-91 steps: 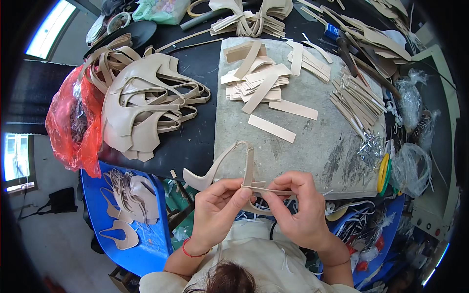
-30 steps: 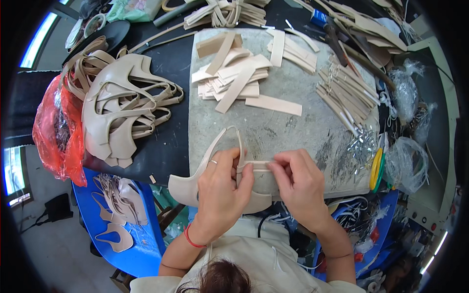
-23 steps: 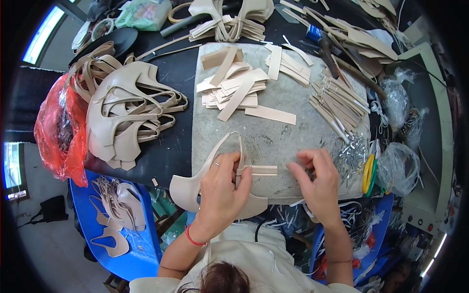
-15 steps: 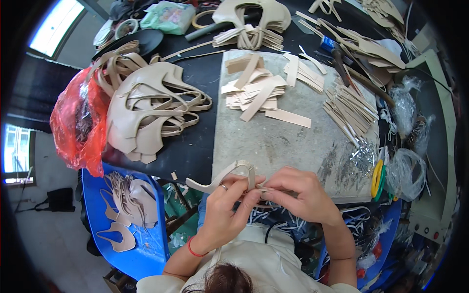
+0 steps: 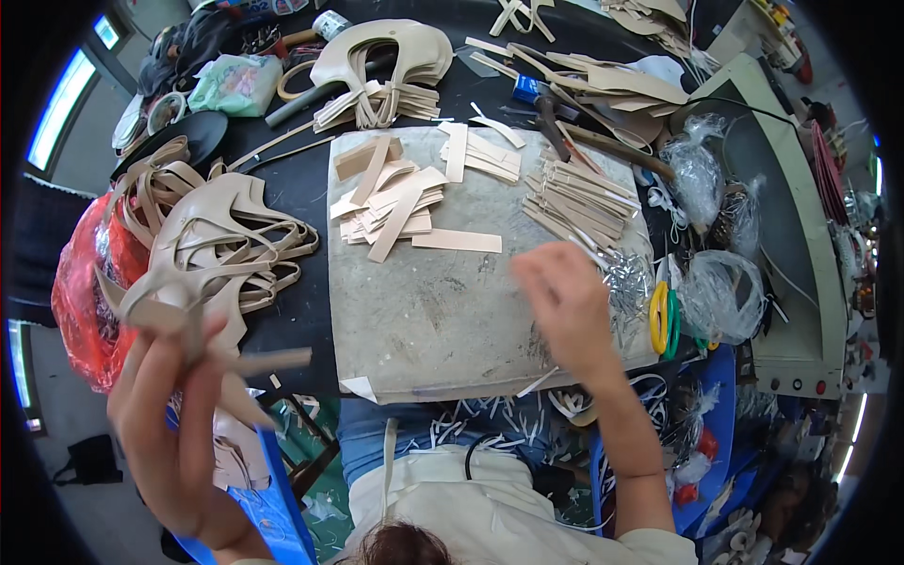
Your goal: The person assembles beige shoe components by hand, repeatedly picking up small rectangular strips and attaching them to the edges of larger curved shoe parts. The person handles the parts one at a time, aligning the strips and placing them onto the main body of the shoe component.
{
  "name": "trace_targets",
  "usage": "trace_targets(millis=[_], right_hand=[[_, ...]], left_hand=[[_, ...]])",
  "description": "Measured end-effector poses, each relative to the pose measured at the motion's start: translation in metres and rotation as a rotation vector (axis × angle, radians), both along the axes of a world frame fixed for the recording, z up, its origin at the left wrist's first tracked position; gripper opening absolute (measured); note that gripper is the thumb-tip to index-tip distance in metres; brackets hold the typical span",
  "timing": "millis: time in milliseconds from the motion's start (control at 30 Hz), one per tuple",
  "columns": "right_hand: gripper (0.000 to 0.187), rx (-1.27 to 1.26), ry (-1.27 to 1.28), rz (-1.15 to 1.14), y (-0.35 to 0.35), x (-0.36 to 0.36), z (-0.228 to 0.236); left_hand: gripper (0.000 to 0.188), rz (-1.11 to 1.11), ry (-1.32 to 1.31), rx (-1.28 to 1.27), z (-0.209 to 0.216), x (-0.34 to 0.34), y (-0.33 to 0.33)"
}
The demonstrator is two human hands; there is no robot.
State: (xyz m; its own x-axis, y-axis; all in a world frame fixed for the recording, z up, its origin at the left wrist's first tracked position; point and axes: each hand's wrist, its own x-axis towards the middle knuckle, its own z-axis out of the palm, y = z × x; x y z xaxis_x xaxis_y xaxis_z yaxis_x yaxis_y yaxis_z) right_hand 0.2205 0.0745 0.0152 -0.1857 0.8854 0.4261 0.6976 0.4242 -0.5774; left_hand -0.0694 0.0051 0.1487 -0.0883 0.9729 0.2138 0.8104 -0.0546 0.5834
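Observation:
My left hand point(image 5: 169, 414) is raised at the left, its fingers closed on a beige leather strap piece point(image 5: 155, 315). Motion smears the piece; one end sticks out to the right of my fingers. Behind it lies a stack of cut-out beige leather pieces point(image 5: 212, 221). Over the right part of the grey board point(image 5: 414, 320) is my right hand point(image 5: 570, 306), with fingers bent and blurred, so I cannot tell whether they hold anything. Close beside it are a heap of small silvery metal pieces point(image 5: 629, 282) and a bundle of narrow beige strips point(image 5: 584, 202).
Flat leather strips point(image 5: 400, 202) are piled on the board's far left. Yellow-and-green-handled scissors point(image 5: 659, 315) and clear plastic bags point(image 5: 720, 297) sit at the right. A red plastic bag point(image 5: 80, 292) stands at the left edge, a blue chair point(image 5: 278, 508) below. More cut-outs point(image 5: 414, 52) lie farther back.
My hands, together on the strap piece at the board's near edge before, have parted. The left has carried the piece left; the right has moved toward the metal pieces. The view has shifted right.

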Motion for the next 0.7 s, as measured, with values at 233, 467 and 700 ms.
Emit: trace_targets(millis=[233, 467, 700], right_hand=[[0.011, -0.018, -0.246, -0.271, 0.019, 0.057, -0.025], [0.013, -0.065, -0.254, -0.216, 0.021, 0.071, -0.025], [0.014, -0.190, 0.177, 0.038, -0.017, -0.008, 0.010]], left_hand=[[0.025, -0.290, 0.135, -0.199, -0.103, -0.038, 0.065], [0.026, -0.058, 0.113, 0.194, -0.100, -0.002, 0.037], [0.021, -0.384, -0.550, -0.153, -0.129, 0.077, 0.006]])
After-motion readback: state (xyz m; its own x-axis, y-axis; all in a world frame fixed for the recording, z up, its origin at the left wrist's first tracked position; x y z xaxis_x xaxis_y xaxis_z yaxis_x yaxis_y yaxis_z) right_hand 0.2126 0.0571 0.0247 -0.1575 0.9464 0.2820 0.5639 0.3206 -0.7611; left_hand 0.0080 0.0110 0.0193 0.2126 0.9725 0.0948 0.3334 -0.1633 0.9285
